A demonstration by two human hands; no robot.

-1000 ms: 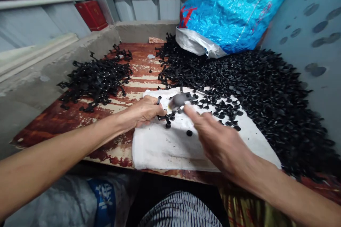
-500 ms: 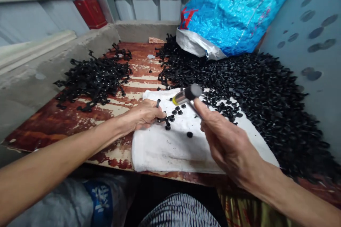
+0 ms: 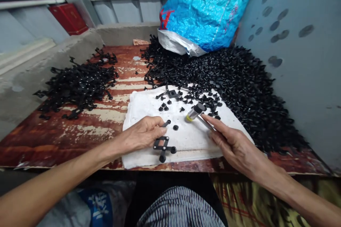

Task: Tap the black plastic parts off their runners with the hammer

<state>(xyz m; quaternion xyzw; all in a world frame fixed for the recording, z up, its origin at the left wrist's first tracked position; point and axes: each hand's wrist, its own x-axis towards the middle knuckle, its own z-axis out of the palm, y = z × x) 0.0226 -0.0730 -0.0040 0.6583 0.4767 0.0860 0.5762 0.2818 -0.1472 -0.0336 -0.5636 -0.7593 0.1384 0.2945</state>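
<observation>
At the bottom centre of the frame is striped fabric point(image 3: 181, 207); a sack point(image 3: 98, 205) with blue print lies lower left. Above them, a white cloth point(image 3: 191, 145) covers part of the worn red table point(image 3: 106, 115).

Just left of centre, the left hand point(image 3: 145, 133) pinches a black linkage point(image 3: 160, 147) between thumb and fingers, its lower ends over the cloth; how the curled fingers sit beneath is hidden. Right of centre, the right hand point(image 3: 236, 145) is closed round the handle of a small hammer point(image 3: 195, 112), head tilted above the cloth. A single stud point(image 3: 176, 127) lies between them.

Farther up the cloth are loose studs point(image 3: 163, 107) and a second linkage point(image 3: 172, 93). A pile of linkages point(image 3: 80, 83) sits at left, a broad heap of studs point(image 3: 239, 81) at right. Behind, at upper centre-right, a blue bag point(image 3: 205, 10) leans over the heap; a red box point(image 3: 68, 18) stands upper left.
</observation>
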